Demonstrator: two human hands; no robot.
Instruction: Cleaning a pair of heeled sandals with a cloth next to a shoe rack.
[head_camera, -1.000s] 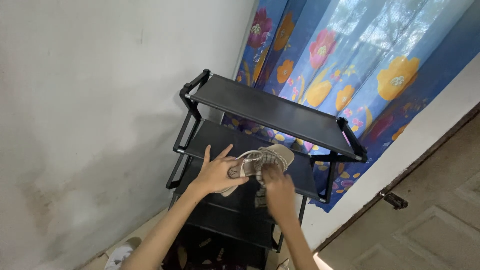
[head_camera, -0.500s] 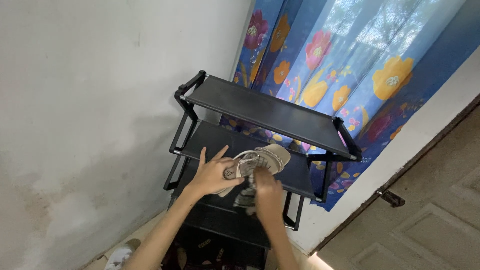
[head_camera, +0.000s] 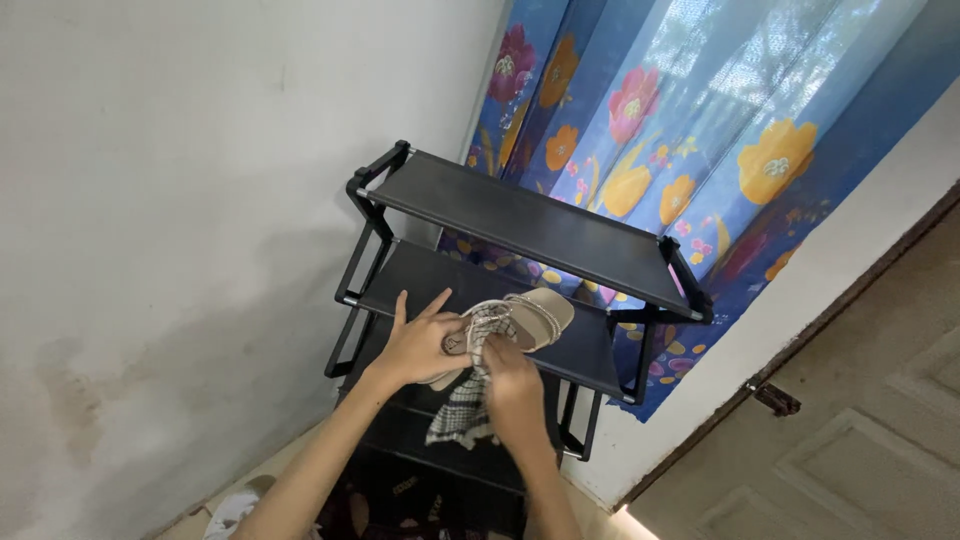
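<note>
White plaster wall (head_camera: 180, 200) fills the left side, blotched with damp stains low down, and a blue curtain (head_camera: 690, 130) printed with orange, yellow and pink flowers hangs at the right, daylight glowing through it. Beside the curtain runs a pale door frame (head_camera: 800, 300), then a beige panelled door (head_camera: 880, 440).

Front and centre stands a black shoe rack (head_camera: 520, 215), its tiers stepping down toward the camera, metal tubes at the corners.

Over the second tier, a beige strappy sandal (head_camera: 535, 315) is held in the air, its long axis running from lower left to upper right, the rounded end aimed up and right toward the curtain, straps facing up.

Left hand (head_camera: 420, 345) grips the sandal's near end, thumb and fingers spread loosely around it, index finger stretched out along the side. Right hand (head_camera: 515, 385) is closed on a black-and-white checked cloth (head_camera: 465, 410), pressing the bunched top of it against the sandal's straps while the loose end dangles below.

Down in the bottom left corner, a white shoe (head_camera: 235, 510) peeks in on the floor.
</note>
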